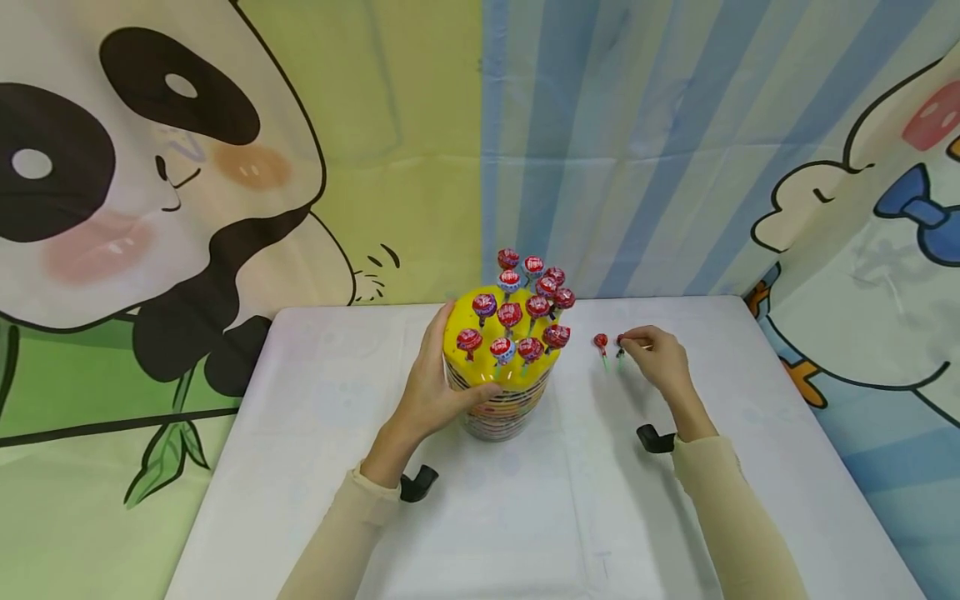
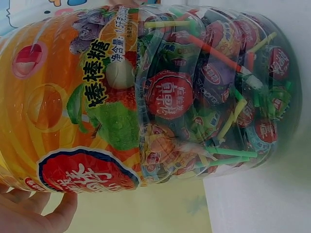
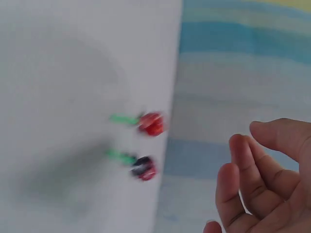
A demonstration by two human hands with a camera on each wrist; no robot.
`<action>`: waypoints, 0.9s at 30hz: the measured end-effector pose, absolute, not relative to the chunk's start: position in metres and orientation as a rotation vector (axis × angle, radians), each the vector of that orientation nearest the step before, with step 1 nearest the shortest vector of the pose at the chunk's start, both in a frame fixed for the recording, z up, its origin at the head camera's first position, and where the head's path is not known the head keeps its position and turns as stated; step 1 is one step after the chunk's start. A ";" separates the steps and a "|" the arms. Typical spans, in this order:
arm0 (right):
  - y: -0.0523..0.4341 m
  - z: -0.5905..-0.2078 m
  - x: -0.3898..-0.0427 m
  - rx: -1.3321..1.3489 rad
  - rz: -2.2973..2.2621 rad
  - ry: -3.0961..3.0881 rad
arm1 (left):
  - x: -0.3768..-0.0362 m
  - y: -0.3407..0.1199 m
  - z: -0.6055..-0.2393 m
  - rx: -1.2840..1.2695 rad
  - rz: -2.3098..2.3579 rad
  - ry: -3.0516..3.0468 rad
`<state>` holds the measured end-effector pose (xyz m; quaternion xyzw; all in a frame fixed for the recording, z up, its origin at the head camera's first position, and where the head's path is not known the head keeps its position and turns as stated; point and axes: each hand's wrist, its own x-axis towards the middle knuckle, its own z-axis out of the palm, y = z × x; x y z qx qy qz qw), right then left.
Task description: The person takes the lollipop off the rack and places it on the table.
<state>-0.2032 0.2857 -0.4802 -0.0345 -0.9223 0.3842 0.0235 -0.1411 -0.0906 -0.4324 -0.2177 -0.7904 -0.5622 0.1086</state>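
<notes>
A clear plastic lollipop jar (image 1: 504, 415) with a yellow lid (image 1: 491, 373) stands on the table. Several wrapped lollipops (image 1: 510, 317) stick up out of the lid. My left hand (image 1: 431, 400) grips the jar's upper left side, thumb across the front just below the lid. Through the jar wall (image 2: 167, 97) in the left wrist view, more lollipops with coloured sticks show. To the right lie a red lollipop (image 3: 151, 124) and a darker one (image 3: 144, 168), both with green sticks. My right hand (image 1: 660, 358) hovers by the darker one; its fingers are loosely bent, with nothing between them.
The table (image 1: 480, 533) has a white cover, and its back edge meets a printed cloth backdrop (image 1: 420, 150). Black wrist mounts (image 1: 655, 439) stick out beside both forearms.
</notes>
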 end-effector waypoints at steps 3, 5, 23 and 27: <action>0.270 -0.462 -0.190 0.011 1.258 -2.723 | -0.141 -0.091 -0.433 -0.639 -1.655 -2.323; 0.258 -0.448 -0.180 0.083 1.308 -2.636 | -0.141 -0.091 -0.433 -0.639 -1.656 -2.323; 0.184 -0.389 -0.126 0.728 1.752 -2.083 | -0.141 -0.090 -0.434 -0.656 -1.673 -2.302; 0.178 -0.391 -0.125 0.824 1.780 -2.045 | -0.142 -0.090 -0.434 -0.657 -1.679 -2.300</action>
